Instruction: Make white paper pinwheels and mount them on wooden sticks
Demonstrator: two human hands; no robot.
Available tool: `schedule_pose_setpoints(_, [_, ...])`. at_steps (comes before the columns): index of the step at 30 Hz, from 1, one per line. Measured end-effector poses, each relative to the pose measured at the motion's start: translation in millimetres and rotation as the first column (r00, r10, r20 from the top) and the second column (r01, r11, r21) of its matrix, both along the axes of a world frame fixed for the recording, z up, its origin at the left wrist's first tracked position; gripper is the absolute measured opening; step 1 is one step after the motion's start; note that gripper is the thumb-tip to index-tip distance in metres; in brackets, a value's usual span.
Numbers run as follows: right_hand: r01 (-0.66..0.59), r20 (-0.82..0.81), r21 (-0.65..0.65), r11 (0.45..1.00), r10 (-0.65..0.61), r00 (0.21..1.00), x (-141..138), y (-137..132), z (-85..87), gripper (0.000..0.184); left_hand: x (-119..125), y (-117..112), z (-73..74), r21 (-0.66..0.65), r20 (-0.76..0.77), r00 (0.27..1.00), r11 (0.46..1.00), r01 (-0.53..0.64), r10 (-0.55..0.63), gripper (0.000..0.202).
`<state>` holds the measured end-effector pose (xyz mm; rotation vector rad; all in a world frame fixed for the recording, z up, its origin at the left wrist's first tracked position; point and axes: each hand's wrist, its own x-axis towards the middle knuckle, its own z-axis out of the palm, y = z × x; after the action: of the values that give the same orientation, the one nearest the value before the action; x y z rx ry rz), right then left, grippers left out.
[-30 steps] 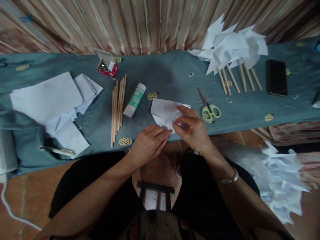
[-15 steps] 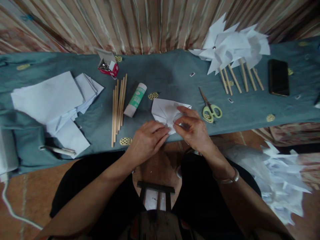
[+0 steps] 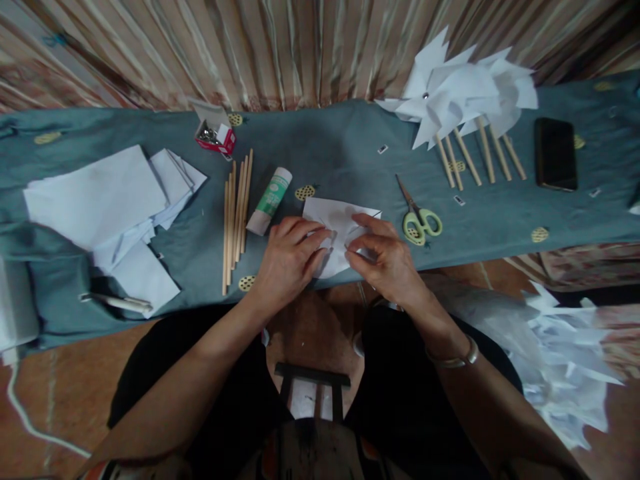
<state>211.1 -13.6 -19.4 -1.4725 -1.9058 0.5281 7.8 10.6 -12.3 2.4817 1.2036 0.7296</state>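
2 hands on 1 cut paper sheet (image 3: 335, 212), near edge of tbl (image 3: 345, 147), btwn glue stick (image 3: 271, 200) (x1) & scissors (image 3: 421, 225) (x1). R hand (image 3: 387, 259): thumb + index pinching paper flap. L hand (image 3: 291, 257): fingertips at paper, can't tell if gripping. Left of glue: loose wooden sticks (image 3: 241, 207), 5+ (overlap, exact ct unclear). Far right: 6 pinwheel sticks (image 3: 485, 153), 1 phone (image 3: 556, 155).

One head-worn camera looks forward and down over both hands (image 3: 290, 257).
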Motion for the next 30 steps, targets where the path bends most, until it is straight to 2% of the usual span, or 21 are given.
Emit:
schedule_pose_setpoints(5, [-0.034, 0.007, -0.017, 0.999, 0.034, 0.999, -0.3, -0.7, 2.8, 0.008, 5.3, 5.7, -3.4, -0.095, -0.024, 1.0, 0.995, -0.011, 0.009, 0.033])
schedule_pose_setpoints(15, [-0.068, 0.035, -0.067, 0.995, 0.07, 0.997, 0.4, -2.9, 8.8, 0.009, 12.9, 8.9, -10.6, -0.274, 0.159, 0.983, 0.961, -0.047, 0.094, 0.03])
schedule_pose_setpoints(22, [-0.069, 0.017, -0.058, 0.996, 0.07, 0.997, 2.3, -1.2, 6.7, 0.023, 13.8, 7.4, -11.8, -0.315, 0.23, 0.964, 0.947, -0.059, 0.137, 0.028])
schedule_pose_setpoints(30, [-0.113, 0.039, -0.066, 0.991, 0.116, 0.992, 4.4, -2.1, 7.1, 0.031, 11.9, 6.1, -12.6, -0.327, 0.258, 0.957, 0.944, -0.043, 0.133, 0.028])
